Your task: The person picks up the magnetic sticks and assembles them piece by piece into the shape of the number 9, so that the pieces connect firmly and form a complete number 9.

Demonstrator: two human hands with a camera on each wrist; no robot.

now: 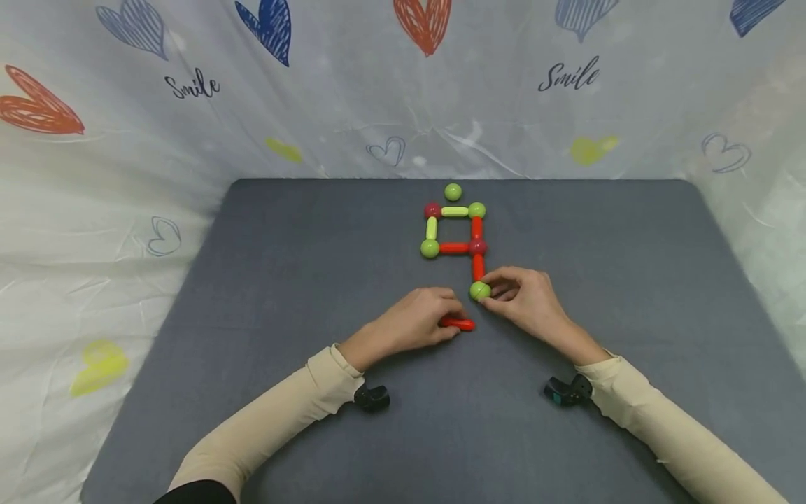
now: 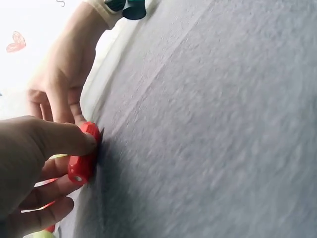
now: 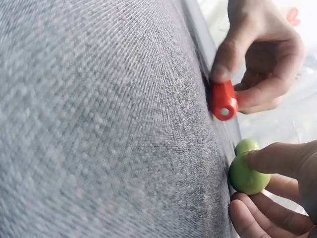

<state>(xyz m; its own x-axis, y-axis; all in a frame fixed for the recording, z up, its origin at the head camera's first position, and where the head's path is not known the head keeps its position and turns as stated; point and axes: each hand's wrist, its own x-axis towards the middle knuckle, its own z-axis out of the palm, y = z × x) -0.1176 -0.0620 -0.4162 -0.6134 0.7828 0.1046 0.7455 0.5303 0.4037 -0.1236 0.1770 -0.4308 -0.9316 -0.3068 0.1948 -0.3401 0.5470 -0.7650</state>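
My left hand (image 1: 423,318) pinches a red rod (image 1: 462,325) between thumb and fingers, low over the table. The rod's near end, with a pale metal dot, shows in the right wrist view. My right hand (image 1: 529,301) grips a green ball (image 1: 480,290) with thumb and fingertips. That ball sits at the lower end of an upright red rod (image 1: 478,267), which runs down from a dark red ball (image 1: 478,247). Above it is a square of rods and balls, with a green ball (image 1: 429,248) at its lower left and a dark red ball (image 1: 432,211) at its upper left.
A loose green ball (image 1: 453,191) lies just beyond the square, near the back edge of the grey table (image 1: 315,245). Behind hangs a white curtain (image 1: 352,91) printed with hearts. Each wrist wears a small black camera (image 1: 373,399).
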